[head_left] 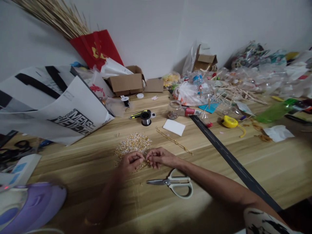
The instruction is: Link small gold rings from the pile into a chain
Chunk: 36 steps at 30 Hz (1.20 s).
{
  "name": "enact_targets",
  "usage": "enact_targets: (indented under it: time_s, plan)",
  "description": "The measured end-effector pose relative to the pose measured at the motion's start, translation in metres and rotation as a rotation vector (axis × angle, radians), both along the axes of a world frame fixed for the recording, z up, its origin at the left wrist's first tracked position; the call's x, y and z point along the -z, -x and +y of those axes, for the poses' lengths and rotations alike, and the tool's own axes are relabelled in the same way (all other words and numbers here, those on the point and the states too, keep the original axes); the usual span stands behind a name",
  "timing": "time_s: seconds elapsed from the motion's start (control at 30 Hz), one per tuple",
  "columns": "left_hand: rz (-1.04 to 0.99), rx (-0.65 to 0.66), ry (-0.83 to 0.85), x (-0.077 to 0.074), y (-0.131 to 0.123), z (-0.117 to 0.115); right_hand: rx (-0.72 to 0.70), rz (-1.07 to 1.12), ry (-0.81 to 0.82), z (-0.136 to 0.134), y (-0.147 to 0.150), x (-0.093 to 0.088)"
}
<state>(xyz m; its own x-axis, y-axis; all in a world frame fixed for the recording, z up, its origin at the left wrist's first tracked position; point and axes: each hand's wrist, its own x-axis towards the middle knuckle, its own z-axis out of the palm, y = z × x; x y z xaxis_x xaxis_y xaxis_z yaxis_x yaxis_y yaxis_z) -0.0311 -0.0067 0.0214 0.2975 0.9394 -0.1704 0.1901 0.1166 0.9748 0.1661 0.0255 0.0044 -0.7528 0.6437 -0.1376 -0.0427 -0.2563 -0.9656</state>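
My left hand (131, 161) and my right hand (159, 157) meet fingertip to fingertip over the wooden table (219, 169), both pinched on small gold pieces (145, 162) at the near edge of a heap of gold beads or links (133, 144). A finished gold chain (173, 140) lies stretched out just right of the heap. White-handled scissors (174, 184) lie closed on the table right below my right wrist.
A long black ruler (231, 159) runs diagonally at the right. Behind are a wire spool (146, 117), a white card (174, 127), a bead jar (173, 110), a yellow tape measure (230, 122), cardboard boxes (126, 83) and plastic bags. A white shopping bag (56, 104) lies left, a purple object (31, 208) near left.
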Motion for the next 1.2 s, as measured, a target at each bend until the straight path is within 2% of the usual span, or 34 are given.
enact_targets:
  time_s: [0.13,0.27,0.33,0.5,0.67,0.83,1.0,1.2]
  plan:
    - [-0.115,-0.102,-0.009,-0.001,0.003,0.001,-0.100,-0.077,-0.060,-0.004,-0.001,-0.005]
    - [-0.154,-0.100,-0.004,-0.011,-0.002,-0.002,-0.181,-0.116,-0.176,-0.009,-0.003,-0.013]
    - [-0.156,-0.070,-0.011,-0.015,-0.005,-0.003,-0.147,-0.117,-0.195,-0.010,-0.004,-0.018]
    - [-0.090,0.015,-0.022,-0.017,-0.011,-0.006,-0.040,-0.049,-0.064,-0.012,-0.002,-0.028]
    - [-0.011,0.014,-0.109,-0.014,-0.017,-0.009,-0.011,-0.038,-0.063,-0.010,0.000,-0.022]
    - [0.084,0.024,-0.171,-0.018,-0.015,-0.010,-0.044,-0.060,-0.124,-0.004,-0.006,-0.016]
    - [0.078,0.012,-0.198,-0.016,-0.013,-0.008,-0.095,-0.060,-0.130,-0.006,-0.008,-0.021]
    - [0.044,-0.009,-0.213,-0.016,-0.022,-0.014,-0.052,-0.097,-0.107,-0.009,-0.003,-0.025]
